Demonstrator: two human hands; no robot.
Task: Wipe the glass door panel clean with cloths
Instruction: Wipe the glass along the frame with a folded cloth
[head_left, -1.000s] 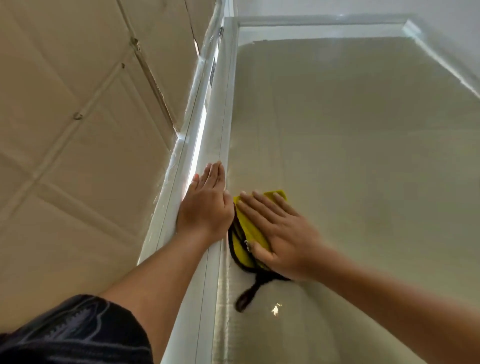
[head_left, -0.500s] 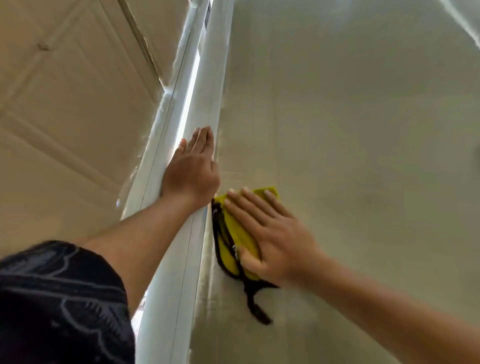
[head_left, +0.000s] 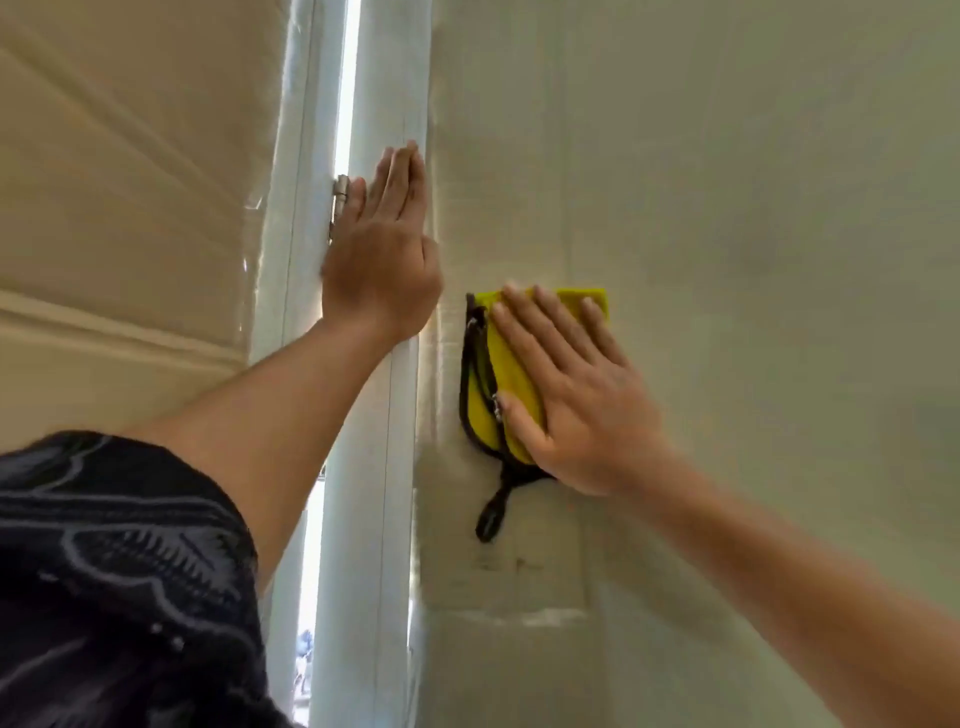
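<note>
The glass door panel fills the right side of the view, hazy and streaked. A folded yellow cloth with black trim and a dangling black loop lies flat against the glass near its left edge. My right hand presses on the cloth with straight, spread fingers. My left hand rests flat on the white door frame just left of the glass, fingers straight and pointing up.
A metal hinge sits on the frame beside my left fingers. A narrow bright gap runs between the frame and the beige panelled wall on the left. My dark patterned sleeve fills the lower left corner.
The camera has tilted down the door, and the top of the panel is out of view. My right hand has slid the cloth down the glass, and my left hand has moved down the frame to the hinge.
</note>
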